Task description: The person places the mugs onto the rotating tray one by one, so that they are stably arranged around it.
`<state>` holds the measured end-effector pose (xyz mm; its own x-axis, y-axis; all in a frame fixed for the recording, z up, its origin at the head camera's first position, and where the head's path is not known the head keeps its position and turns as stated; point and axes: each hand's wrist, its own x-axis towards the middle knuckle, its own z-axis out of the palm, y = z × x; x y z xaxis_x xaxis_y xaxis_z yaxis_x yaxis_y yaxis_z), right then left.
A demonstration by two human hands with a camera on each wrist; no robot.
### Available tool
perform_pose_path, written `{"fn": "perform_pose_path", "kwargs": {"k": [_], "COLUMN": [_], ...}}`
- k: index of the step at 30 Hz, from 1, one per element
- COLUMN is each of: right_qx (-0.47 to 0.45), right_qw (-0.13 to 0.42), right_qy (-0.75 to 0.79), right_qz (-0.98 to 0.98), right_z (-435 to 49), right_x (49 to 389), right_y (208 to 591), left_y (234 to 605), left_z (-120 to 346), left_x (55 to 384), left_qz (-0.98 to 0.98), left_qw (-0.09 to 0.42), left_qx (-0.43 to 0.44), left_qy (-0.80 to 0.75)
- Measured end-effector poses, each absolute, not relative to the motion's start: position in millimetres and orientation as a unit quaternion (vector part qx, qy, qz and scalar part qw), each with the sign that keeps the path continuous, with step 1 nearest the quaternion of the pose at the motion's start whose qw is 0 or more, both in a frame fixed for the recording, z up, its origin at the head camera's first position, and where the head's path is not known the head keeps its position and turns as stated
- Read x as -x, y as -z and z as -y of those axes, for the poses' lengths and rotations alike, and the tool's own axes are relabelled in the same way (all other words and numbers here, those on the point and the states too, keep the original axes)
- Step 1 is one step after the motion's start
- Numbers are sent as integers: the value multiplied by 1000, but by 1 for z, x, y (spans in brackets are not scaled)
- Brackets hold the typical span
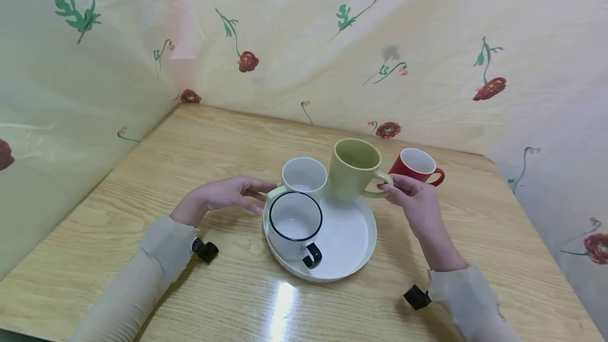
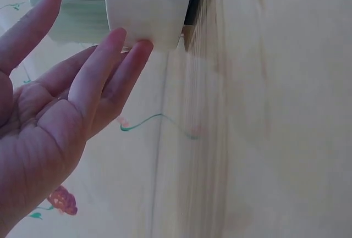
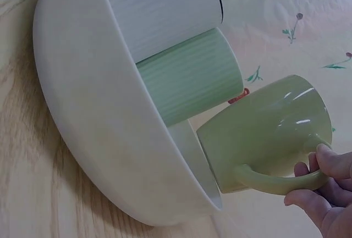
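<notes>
My right hand [image 1: 418, 203] pinches the handle of a yellow-green mug [image 3: 264, 133], held upright at the far rim of a round white tray [image 1: 349, 239]. In the right wrist view the mug's base overlaps the tray's rim. My left hand [image 1: 233, 194] is at the tray's left side, fingers loosely extended; in the left wrist view its fingertips [image 2: 144, 48] are right at the tray's wall. Inside the tray stand a pale green mug [image 3: 192, 76] with a white inside and, nearer me, a white mug with a black rim [image 1: 294, 220], its black handle toward the front right.
A red mug [image 1: 412, 165] with a white inside stands on the wooden table [image 1: 209, 289], behind my right hand and outside the tray. A flowered cloth [image 1: 294, 25] hangs along the table's back and sides. Small black cameras sit at both wrists.
</notes>
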<state>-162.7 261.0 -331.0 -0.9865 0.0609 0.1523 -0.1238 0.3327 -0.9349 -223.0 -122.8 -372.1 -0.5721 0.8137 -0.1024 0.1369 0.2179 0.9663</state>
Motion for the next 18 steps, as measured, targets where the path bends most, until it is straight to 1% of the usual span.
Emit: {"fn": "perform_pose_path", "kwargs": {"k": [7,18], "right_qx": [-27,-35], "right_qw": [81,71], "right_qy": [-584,-611], "right_qz": [807,787], "right_z": [-258,-254], "right_x": [163,162], "right_y": [334,339], "left_y": [370,370], "left_z": [122,121], "left_x": [221,221], "left_qz": [-720,-717], "left_qw": [314,322], "left_qx": [-331,-318], "left_qy": [-523,-530]}}
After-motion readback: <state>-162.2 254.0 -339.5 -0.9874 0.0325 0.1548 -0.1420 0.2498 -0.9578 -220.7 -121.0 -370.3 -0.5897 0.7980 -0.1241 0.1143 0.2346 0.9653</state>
